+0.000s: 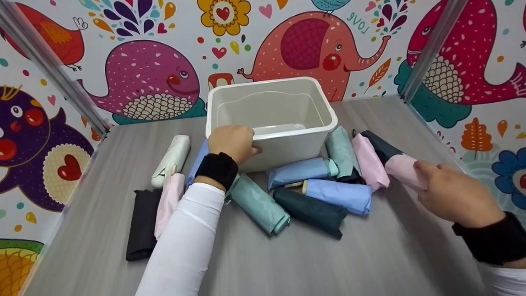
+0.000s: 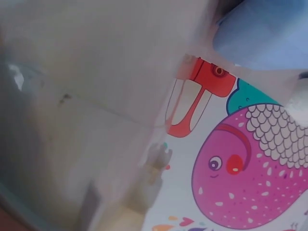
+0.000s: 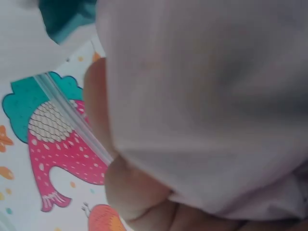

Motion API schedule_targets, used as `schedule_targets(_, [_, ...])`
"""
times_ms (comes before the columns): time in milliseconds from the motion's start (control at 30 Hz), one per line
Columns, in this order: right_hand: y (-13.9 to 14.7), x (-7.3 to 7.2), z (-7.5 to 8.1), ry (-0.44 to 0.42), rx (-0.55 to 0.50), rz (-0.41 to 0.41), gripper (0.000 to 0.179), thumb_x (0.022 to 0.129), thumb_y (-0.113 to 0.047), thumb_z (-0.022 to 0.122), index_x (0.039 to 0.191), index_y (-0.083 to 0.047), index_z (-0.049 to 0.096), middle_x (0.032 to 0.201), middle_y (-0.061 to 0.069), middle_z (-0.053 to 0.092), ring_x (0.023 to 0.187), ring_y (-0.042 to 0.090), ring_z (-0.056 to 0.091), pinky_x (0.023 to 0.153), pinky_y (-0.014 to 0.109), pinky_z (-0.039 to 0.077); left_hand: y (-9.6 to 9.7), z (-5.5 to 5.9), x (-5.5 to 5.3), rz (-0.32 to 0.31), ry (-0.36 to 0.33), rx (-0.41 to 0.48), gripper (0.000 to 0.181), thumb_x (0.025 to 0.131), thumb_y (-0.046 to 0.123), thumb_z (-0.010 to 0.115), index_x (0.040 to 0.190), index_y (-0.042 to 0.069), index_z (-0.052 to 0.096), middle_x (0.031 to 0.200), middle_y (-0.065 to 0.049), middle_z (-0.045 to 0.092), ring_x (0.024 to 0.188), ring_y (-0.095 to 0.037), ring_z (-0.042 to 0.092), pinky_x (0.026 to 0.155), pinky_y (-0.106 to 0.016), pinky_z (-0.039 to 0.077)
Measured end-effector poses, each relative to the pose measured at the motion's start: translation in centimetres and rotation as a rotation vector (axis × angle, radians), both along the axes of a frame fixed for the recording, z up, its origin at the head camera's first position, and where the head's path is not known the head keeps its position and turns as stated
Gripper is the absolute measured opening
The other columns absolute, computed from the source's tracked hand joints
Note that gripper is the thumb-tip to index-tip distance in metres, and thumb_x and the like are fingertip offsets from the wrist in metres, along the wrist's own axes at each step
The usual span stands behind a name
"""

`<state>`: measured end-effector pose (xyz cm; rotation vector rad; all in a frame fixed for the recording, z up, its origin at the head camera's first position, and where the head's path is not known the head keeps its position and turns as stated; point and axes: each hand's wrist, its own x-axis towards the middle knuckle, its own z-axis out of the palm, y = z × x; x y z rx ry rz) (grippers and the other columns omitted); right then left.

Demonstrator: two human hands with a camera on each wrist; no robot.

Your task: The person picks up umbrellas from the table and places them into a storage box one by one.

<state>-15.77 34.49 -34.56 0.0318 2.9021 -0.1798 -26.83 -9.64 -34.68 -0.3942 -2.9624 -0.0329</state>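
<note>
My left hand grips the near left rim of a white plastic bin, its fingers hooked over the edge. In the left wrist view the bin's wall fills the left side, blurred. On the right, my right hand holds a pink folded umbrella, which overlaps a dark green folded umbrella in the head view. The right wrist view shows my fingers curled round the pale pink fabric. Beside it lies another pink folded umbrella.
In front of the bin lie a teal umbrella, a dark green one and blue ones. A grey-green umbrella leans near the bin's right side. White, pink and black umbrellas lie left. Patterned walls enclose the table.
</note>
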Motion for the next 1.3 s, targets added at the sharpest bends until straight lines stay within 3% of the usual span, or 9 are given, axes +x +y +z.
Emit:
schedule_targets(200, [-2.1,-0.4,2.4,0.12,-0.027,-0.02,0.077,0.093,-0.016,0.07,0.158,0.005,0.033,0.136,0.046,0.044,0.105,0.06,0.054,0.091,0.08,0.045,0.0,0.0,0.0,0.001,0.002,0.003,0.04,0.09,0.051,0.08,0.103,0.012,0.08,0.087,-0.007,0.079,0.081,-0.032,0.074,0.075,-0.053,0.06])
schedule_targets(300, [-3.7,-1.1,3.6,0.178,-0.078,0.01,0.075,0.095,-0.018,0.065,0.159,0.002,0.033,0.14,0.043,0.044,0.11,0.059,0.052,0.093,0.081,0.045,0.0,0.0,-0.1,0.004,0.0,0.012,0.041,0.09,0.051,0.08,0.104,0.012,0.08,0.087,-0.008,0.079,0.081,-0.033,0.073,0.075,-0.053,0.06])
schedule_targets(533, [-8.7,-3.8,5.6,0.343,-0.236,0.099,0.073,0.093,-0.018,0.061,0.16,-0.006,0.036,0.14,0.036,0.05,0.108,0.051,0.055,0.09,0.074,0.048,-0.1,0.0,-0.2,0.006,0.0,0.009,0.042,0.089,0.052,0.081,0.103,0.012,0.08,0.088,-0.007,0.079,0.081,-0.032,0.073,0.075,-0.053,0.06])
schedule_targets(667, [-11.8,-5.5,6.2,0.398,-0.335,0.135,0.073,0.092,-0.015,0.06,0.161,-0.006,0.036,0.148,0.035,0.047,0.12,0.05,0.054,0.099,0.075,0.045,-0.1,-0.1,-0.2,0.005,-0.004,0.01,0.04,0.09,0.051,0.08,0.103,0.012,0.08,0.09,-0.007,0.079,0.081,-0.032,0.073,0.076,-0.053,0.06])
schedule_targets(833, [-15.4,-8.2,5.8,0.421,-0.441,0.179,0.071,0.093,-0.012,0.058,0.16,-0.005,0.037,0.152,0.032,0.048,0.132,0.047,0.051,0.111,0.071,0.042,0.0,-0.1,-0.3,0.009,-0.005,0.003,0.04,0.09,0.05,0.08,0.105,0.013,0.08,0.092,-0.007,0.079,0.083,-0.031,0.073,0.077,-0.052,0.06])
schedule_targets(1000, [-18.5,-11.5,4.2,0.399,-0.51,0.16,0.072,0.093,-0.013,0.058,0.161,-0.005,0.036,0.148,0.031,0.051,0.127,0.042,0.055,0.11,0.064,0.046,0.0,-0.1,-0.4,0.005,-0.012,-0.003,0.04,0.09,0.05,0.08,0.105,0.013,0.08,0.092,-0.007,0.079,0.084,-0.03,0.073,0.078,-0.052,0.06])
schedule_targets(1300, [-20.6,-15.5,2.5,0.385,-0.54,0.128,0.066,0.096,-0.014,0.059,0.158,-0.004,0.04,0.145,0.029,0.057,0.128,0.042,0.057,0.114,0.058,0.045,-0.2,0.1,-0.5,-0.01,-0.028,0.003,0.04,0.089,0.05,0.081,0.103,0.013,0.08,0.092,-0.008,0.079,0.084,-0.03,0.073,0.078,-0.052,0.06])
